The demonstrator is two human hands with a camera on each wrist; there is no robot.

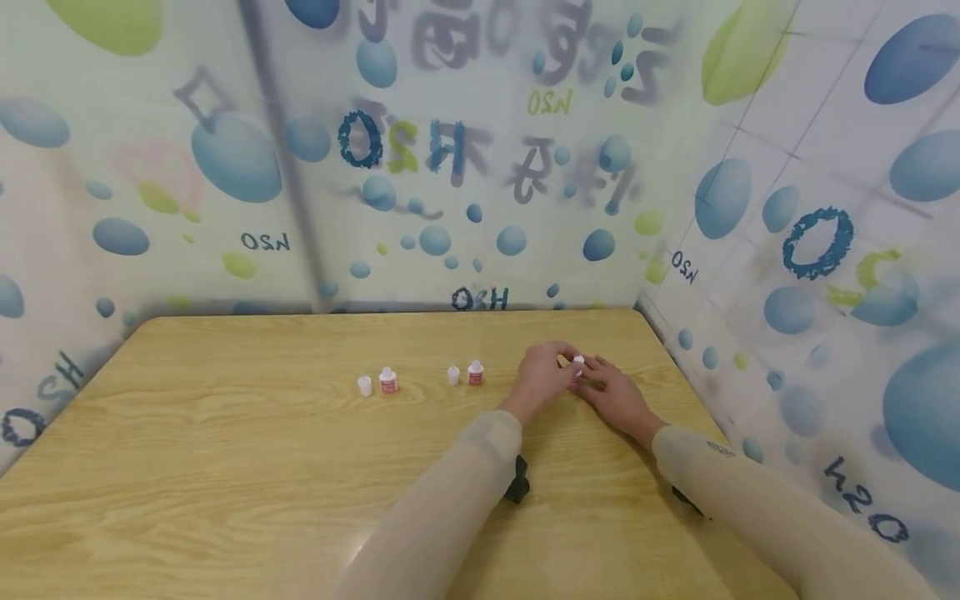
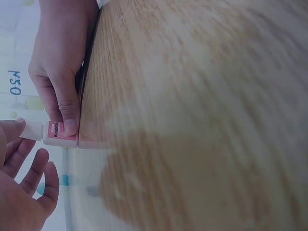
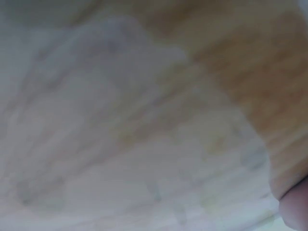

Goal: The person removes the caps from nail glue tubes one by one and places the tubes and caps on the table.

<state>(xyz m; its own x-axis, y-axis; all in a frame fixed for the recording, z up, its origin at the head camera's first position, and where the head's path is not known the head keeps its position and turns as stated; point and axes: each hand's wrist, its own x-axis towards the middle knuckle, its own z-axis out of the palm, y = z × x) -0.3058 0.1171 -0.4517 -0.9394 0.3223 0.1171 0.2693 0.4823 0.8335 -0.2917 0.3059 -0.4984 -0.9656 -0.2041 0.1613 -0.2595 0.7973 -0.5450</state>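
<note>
A small bottle with a pink label [image 2: 54, 131] stands upright on the table between both hands. My left hand [image 1: 538, 377] pinches its white cap [image 2: 32, 130] between thumb and fingers, the other fingers loosely curled. Low on the bottle, the thumb of my right hand [image 1: 617, 398] presses against the label, with the fingers on its far side. From the head view, the hands hide most of this bottle. Only a bit of a hand [image 3: 294, 210] shows at the right wrist view's lower right corner.
To the left stand two similar white bottles with red labels, one in the middle [image 1: 476, 374] and one farther left [image 1: 387, 382]. Beside each is a small white cap-like piece [image 1: 453, 376]. The wooden table [image 1: 225, 450] meets patterned walls at the back and right.
</note>
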